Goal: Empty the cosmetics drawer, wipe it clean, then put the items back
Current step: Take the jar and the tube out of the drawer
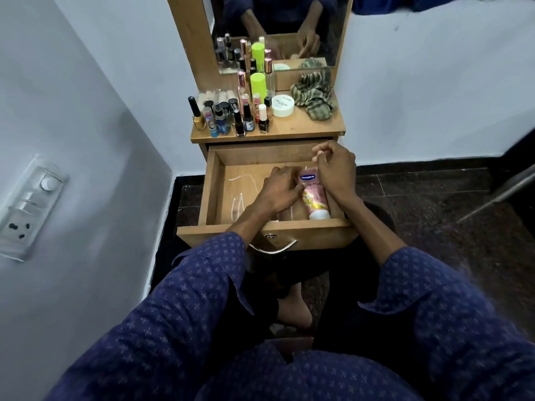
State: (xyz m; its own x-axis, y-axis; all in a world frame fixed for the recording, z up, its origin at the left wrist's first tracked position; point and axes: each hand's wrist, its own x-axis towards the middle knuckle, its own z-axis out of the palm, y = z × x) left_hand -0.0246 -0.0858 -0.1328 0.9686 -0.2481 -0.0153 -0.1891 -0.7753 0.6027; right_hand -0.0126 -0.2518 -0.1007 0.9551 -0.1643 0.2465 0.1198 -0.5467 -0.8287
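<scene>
The wooden drawer (213, 183) is pulled out under the dressing table. A pink Vaseline tube (315, 199) with a white cap lies along the drawer's right side, cap toward me. My left hand (279, 189) is inside the drawer, its fingers curled against the tube's left edge. My right hand (337, 169) hovers over the tube's far end with its fingers curled in and nothing visible in them. Faint white streaks mark the drawer floor on the left. Several cosmetics bottles (228, 115) stand on the table top.
On the table top stand a lime-green bottle (257, 82), a white round jar (283, 105) and a crumpled striped cloth (314, 95), with a mirror (278, 27) behind them. A wall with a switch panel (27, 206) is close on the left. Dark floor lies to the right.
</scene>
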